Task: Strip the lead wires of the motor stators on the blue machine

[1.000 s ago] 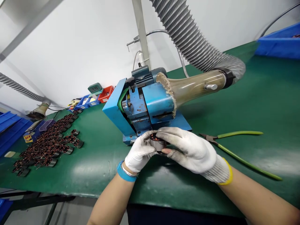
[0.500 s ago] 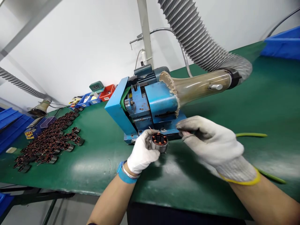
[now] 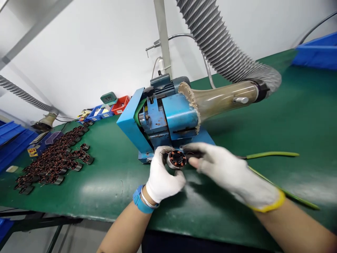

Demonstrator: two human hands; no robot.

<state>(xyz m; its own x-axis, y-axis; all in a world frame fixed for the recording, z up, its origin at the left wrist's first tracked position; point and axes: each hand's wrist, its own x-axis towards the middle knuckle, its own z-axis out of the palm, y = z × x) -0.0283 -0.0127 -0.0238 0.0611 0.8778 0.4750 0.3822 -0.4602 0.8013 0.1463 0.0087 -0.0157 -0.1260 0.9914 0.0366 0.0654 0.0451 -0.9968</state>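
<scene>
My left hand (image 3: 165, 175), in a white glove, grips a motor stator (image 3: 177, 160), a steel ring with copper windings and a dark core, its open face turned up toward me. Close at the stator's right side is my right hand (image 3: 223, 168), gloved with a yellow cuff and dark fingertips. Its fingers are bent together; a thin strand seems to show by the tips, but what they hold is unclear. Green-handled pliers (image 3: 273, 154) lie on the table behind and under the right hand, their jaws mostly hidden.
Just beyond my hands stands a blue belt-driven machine (image 3: 181, 112) with a clear duct (image 3: 223, 98) and grey hose (image 3: 218, 42). Many stators (image 3: 58, 158) cover the table's left side. Small bins (image 3: 106, 111) and a clock (image 3: 108, 97) stand behind; a blue crate (image 3: 316, 52) is far right.
My right hand has moved left, up to the stator, uncovering more of the pliers. The stator has tilted slightly toward me in my left hand.
</scene>
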